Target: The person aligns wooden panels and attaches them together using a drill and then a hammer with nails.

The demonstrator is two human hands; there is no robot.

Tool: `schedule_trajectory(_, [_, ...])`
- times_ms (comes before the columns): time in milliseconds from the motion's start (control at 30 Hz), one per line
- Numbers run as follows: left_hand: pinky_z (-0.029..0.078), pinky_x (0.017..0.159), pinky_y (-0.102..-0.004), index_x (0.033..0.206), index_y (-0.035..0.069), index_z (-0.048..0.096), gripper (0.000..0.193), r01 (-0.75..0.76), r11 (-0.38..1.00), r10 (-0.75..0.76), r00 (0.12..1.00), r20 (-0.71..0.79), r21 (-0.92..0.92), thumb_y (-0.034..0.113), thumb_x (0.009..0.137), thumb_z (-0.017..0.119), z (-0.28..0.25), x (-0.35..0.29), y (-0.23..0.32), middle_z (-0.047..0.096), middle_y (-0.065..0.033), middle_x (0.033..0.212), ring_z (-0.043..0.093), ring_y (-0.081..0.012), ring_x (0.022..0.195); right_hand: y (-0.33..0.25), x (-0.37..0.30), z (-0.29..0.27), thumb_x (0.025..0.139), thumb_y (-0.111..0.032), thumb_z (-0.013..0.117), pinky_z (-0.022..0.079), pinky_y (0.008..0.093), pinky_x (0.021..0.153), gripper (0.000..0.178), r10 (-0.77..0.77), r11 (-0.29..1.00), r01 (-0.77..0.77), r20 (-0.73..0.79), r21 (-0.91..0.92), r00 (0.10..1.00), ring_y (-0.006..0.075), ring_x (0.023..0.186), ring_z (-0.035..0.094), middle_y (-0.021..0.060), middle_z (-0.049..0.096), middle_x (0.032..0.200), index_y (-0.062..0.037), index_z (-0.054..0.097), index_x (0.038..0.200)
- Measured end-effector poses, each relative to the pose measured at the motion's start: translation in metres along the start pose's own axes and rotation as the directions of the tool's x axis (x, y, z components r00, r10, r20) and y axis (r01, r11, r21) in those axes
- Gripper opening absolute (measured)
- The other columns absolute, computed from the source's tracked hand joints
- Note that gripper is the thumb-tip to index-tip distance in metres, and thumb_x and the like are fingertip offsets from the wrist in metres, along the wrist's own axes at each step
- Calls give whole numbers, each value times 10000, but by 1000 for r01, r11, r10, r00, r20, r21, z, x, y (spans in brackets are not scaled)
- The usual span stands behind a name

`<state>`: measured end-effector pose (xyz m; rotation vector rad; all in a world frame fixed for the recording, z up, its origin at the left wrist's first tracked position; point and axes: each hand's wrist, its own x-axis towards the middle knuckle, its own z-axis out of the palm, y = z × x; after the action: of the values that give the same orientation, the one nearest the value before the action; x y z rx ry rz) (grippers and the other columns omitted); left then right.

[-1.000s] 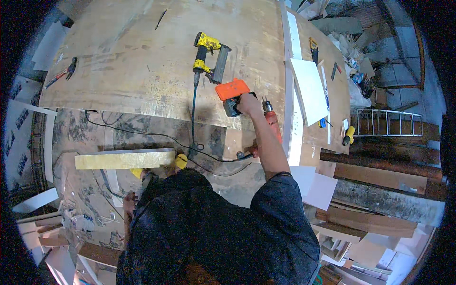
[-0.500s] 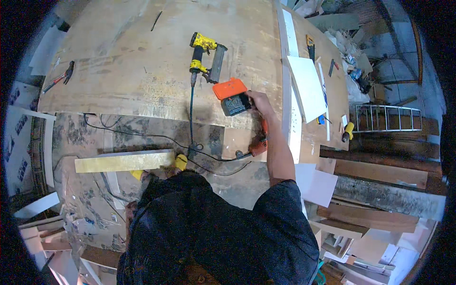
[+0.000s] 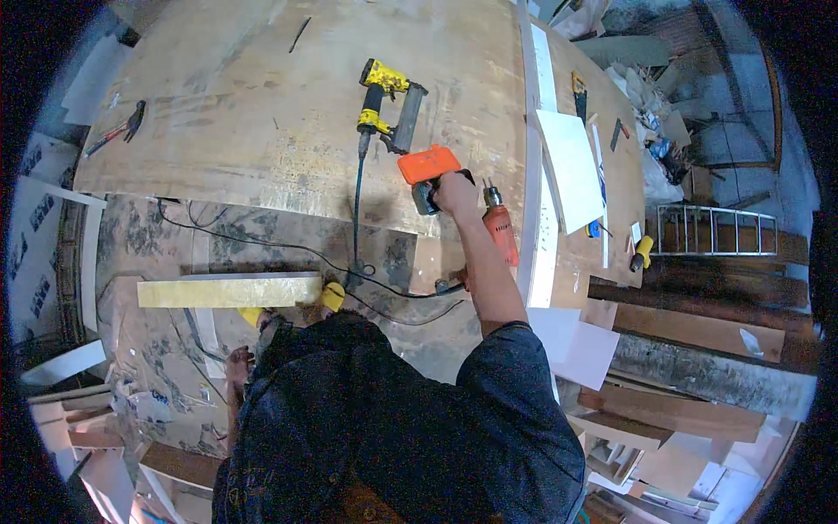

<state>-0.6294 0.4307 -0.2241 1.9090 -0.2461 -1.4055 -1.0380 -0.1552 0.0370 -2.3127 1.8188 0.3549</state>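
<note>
My right hand (image 3: 456,194) is at a small black case (image 3: 425,199) with an open orange lid (image 3: 429,162). Its fingers curl down over the case's right part and hide what they grip. Close by on its right lies an orange power drill (image 3: 501,231), chuck pointing away, partly covered by my forearm. Just beyond the case rests a yellow and black nail gun (image 3: 384,105), a hose running from its end. Low at my left side hangs my left hand (image 3: 237,360), away from the bench; its fingers are too small and dark to read.
A hammer (image 3: 118,129) lies at the bench's left. White boards (image 3: 572,170), a handsaw (image 3: 580,96) and a blue tape measure (image 3: 594,229) sit on the right. A yellow-faced board (image 3: 229,291) stands near my feet. Cables (image 3: 262,247) cross the floor; a ladder (image 3: 716,230) lies far right.
My right hand has moved from the case's right edge over onto the case, covering more of it. More of the drill now shows beside my forearm. The view has shifted slightly.
</note>
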Motion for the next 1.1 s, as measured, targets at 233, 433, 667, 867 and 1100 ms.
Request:
schedule_trajectory(233, [512, 697, -390, 1156, 50, 589, 547, 37, 831, 14, 996, 88, -555, 527, 969, 397, -4, -4, -59, 650, -96, 981, 621, -264, 782, 11, 6, 9, 752, -196, 610, 535, 454, 810, 301, -137, 988, 139, -24, 65, 990, 375, 919, 661, 228, 680, 947, -51, 665, 1010])
schedule_trajectory(433, [522, 711, -394, 1100, 15, 605, 462, -122, 989, 130, 987, -93, 85, 424, 973, 432, -15, -23, -42, 659, -106, 907, 638, -261, 798, 17, 4, -18, 723, -289, 614, 521, 450, 824, 415, -230, 969, 219, 94, 113, 969, 377, 932, 654, 245, 668, 976, -27, 644, 1044])
schedule_trajectory(667, [515, 757, -330, 1116, -11, 625, 305, -218, 958, 241, 964, -111, 188, 232, 946, 553, -10, -24, 65, 698, -125, 935, 651, -193, 834, 14, -39, -24, 823, -231, 535, 419, 290, 460, 230, -208, 504, 94, 15, 858, 978, 129, 543, 567, 26, 579, 604, -32, 628, 754])
schedule_trajectory(867, [488, 694, -258, 1090, 23, 652, 257, -200, 972, 214, 971, 107, -125, 227, 981, 541, 55, -36, 205, 693, -51, 919, 604, -100, 821, -71, -148, -3, 891, -294, 549, 432, 252, 500, 256, -58, -645, -225, 247, 730, 967, 150, 567, 524, 54, 601, 745, -48, 605, 935])
schedule_trajectory(1100, [518, 823, -338, 1253, 32, 562, 451, 19, 964, 135, 825, 549, -266, 394, 999, 473, 174, -52, 284, 654, -80, 1123, 650, -195, 968, -153, -199, 121, 905, -221, 592, 501, 370, 769, 276, -205, 295, -5, 68, 956, 976, 261, 855, 636, 120, 654, 949, -8, 602, 1080])
